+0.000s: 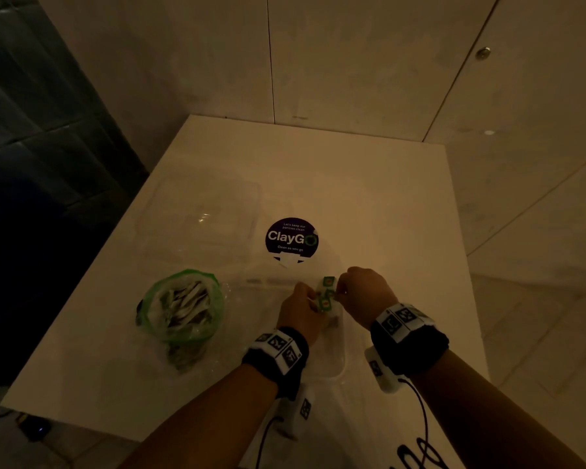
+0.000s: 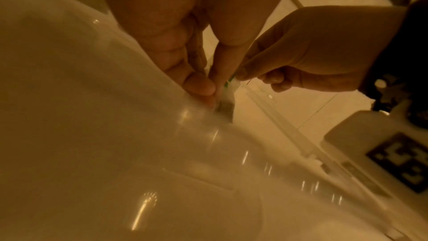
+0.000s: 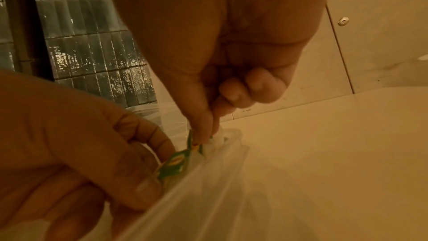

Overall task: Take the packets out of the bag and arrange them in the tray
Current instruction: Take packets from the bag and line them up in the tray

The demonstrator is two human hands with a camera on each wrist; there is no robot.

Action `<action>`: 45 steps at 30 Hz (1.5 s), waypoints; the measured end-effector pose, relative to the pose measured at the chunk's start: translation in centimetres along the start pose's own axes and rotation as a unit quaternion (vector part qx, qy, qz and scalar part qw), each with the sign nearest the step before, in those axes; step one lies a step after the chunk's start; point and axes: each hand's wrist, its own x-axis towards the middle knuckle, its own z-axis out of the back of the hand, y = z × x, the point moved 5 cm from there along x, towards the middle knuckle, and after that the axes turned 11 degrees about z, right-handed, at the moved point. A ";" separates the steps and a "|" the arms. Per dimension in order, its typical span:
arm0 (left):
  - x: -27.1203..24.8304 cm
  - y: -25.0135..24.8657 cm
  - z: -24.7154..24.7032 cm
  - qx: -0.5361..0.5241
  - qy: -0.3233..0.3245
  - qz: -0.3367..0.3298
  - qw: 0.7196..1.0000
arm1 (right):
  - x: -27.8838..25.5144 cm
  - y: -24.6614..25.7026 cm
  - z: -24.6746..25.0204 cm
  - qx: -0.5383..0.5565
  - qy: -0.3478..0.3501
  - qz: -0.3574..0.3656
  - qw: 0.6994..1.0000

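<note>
Packets (image 1: 326, 294): a few pinched by left hand (image 1: 300, 311) and right hand (image 1: 366, 289) over tray (image 1: 340, 363).
Bag (image 1: 181, 308): many remain.
Progress: early.

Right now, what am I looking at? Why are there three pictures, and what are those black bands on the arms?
These are a person's two arms, not a machine. The black bands hold little cameras. The big picture comes from a camera on the person's head, looking down at a white table. The other two come from the wrist cameras, so you see the fingers from very close.

On the table sits a bag with a green rim, full of small packets. Beside it is a clear tray, hard to see because it is see-through, and a round sticker.

The left hand and the right hand both pinch some green and white packets over the tray. The light is dim, so how many packets there are is hard to tell.
</note>
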 end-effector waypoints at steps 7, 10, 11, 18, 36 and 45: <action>0.1 -0.7 0.1 0.077 -0.024 -0.054 0.995 | -0.2 -0.5 0.1 0.058 -0.079 0.011 0.995; 0.0 -0.7 0.3 0.104 -0.012 -0.086 0.991 | 0.0 -0.8 -0.3 0.094 -0.075 0.012 0.993; 0.0 -0.8 0.5 0.112 -0.004 -0.100 0.989 | 0.1 -0.9 -0.4 0.098 -0.067 0.012 0.993; 0.5 -2.7 2.3 0.205 0.079 -0.140 0.965 | 0.0 -1.0 -0.3 0.064 -0.049 0.012 0.997; 1.2 -2.2 2.4 0.205 0.116 -0.113 0.965 | -0.3 -1.3 -0.3 0.144 -0.096 -0.035 0.984; 1.0 -2.2 1.8 0.152 0.144 -0.099 0.973 | -2.0 -0.6 -2.6 0.193 -0.045 -0.071 0.978</action>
